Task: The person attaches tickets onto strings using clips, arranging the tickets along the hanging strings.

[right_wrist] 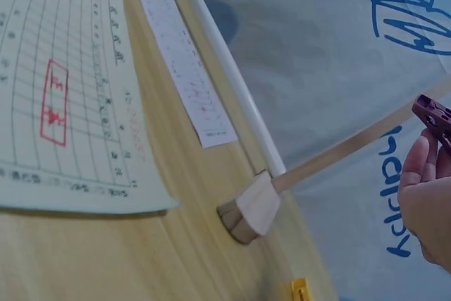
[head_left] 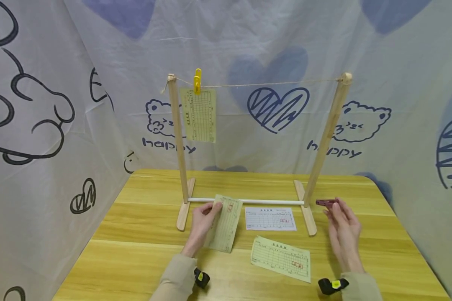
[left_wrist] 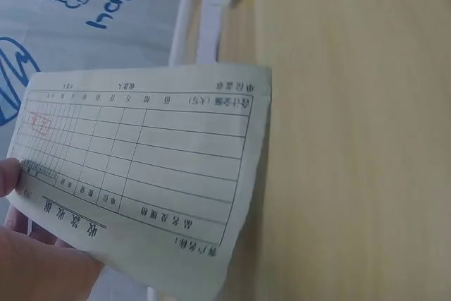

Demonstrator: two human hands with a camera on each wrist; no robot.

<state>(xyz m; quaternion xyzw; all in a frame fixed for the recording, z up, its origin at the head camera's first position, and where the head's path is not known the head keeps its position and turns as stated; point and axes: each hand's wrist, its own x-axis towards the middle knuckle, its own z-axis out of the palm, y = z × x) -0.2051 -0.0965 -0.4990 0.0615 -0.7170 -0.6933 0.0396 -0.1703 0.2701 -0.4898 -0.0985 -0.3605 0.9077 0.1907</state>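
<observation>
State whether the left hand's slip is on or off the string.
Off: the left hand holds the slip well below the string.

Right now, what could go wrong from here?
The held slip could bend or slide loose: the left hand grips it only near one end.
The string may sag further under added weight; it dips at the yellow clip.
The right hand, pinching the maroon clip, might brush the loose yellow slip if it sweeps inward.
</observation>
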